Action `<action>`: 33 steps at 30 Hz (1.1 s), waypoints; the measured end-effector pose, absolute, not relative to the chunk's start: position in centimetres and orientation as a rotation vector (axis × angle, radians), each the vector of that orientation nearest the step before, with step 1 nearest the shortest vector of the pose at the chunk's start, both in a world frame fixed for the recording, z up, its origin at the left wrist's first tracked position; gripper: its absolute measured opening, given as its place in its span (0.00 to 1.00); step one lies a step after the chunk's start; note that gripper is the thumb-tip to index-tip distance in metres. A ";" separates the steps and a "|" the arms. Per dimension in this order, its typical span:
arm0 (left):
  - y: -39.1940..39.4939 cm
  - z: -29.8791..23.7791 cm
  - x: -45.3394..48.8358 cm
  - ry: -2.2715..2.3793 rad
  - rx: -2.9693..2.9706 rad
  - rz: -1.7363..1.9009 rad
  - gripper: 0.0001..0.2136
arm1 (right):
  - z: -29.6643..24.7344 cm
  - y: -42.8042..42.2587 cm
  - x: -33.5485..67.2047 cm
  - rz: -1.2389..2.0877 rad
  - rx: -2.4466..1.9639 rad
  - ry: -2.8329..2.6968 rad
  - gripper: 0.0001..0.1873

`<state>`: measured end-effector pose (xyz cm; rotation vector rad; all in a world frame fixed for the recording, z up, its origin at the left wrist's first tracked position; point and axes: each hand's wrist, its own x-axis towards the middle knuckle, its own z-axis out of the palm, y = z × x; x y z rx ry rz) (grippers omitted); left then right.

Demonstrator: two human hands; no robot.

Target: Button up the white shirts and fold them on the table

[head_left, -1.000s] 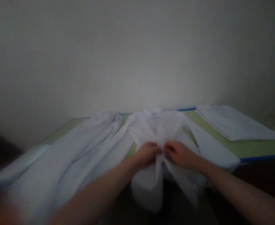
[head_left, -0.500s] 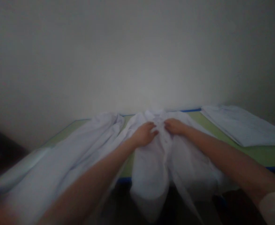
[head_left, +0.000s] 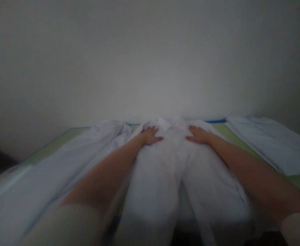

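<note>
A white shirt [head_left: 162, 164] with a collar lies front up across the table, its lower part hanging over the near edge. My left hand [head_left: 150, 135] rests flat on the left side of its chest, fingers spread. On the right side of the chest lies my right hand [head_left: 198, 134], also open with the fingers apart. Between the hands, the front of the shirt and its collar show. Below, the two front halves part into a gap. The picture is dim and a little blurred.
Another white garment [head_left: 70, 164] lies rumpled along the left of the table. At the right back is a flat, folded white cloth [head_left: 272, 143]. The green tabletop [head_left: 60, 145] has a blue edge and stands against a pale wall [head_left: 150, 61].
Both hands have moved apart from the shirt's middle, and their fingers have gone from gripping the front to lying spread. The camera has shifted slightly.
</note>
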<state>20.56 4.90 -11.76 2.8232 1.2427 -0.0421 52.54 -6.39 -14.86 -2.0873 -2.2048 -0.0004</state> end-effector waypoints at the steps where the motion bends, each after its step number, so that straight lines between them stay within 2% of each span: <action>1: 5.5 -11.9 20.8 1.243 2.825 -0.027 0.44 | -14.9 -5.9 52.8 -0.012 -2.083 -2.210 0.50; 10: 9.4 -12.5 22.5 1.219 2.877 0.097 0.43 | -15.1 -1.7 54.6 -0.085 -2.040 -2.242 0.50; 18: 5.6 -8.8 22.1 1.259 2.969 0.216 0.27 | -12.7 -2.8 53.1 -0.149 -1.970 -2.226 0.42; 21: 1.7 -6.4 22.4 1.204 2.970 0.245 0.25 | -11.1 -5.9 51.2 -0.196 -1.921 -2.177 0.37; 25: -7.3 -5.0 21.8 1.021 2.776 0.416 0.22 | -9.2 -13.2 46.6 -0.217 -1.784 -2.185 0.36; 29: -17.8 -7.4 19.7 0.787 2.351 0.599 0.16 | -8.3 -21.9 41.5 -0.113 -1.672 -2.233 0.28; 31: -21.6 -9.0 18.5 0.790 2.214 0.604 0.17 | -8.5 -25.4 39.6 -0.061 -1.755 -2.184 0.25; 33: -23.9 -10.0 17.4 0.830 2.084 0.598 0.19 | -8.9 -28.0 38.4 0.003 -1.873 -2.150 0.26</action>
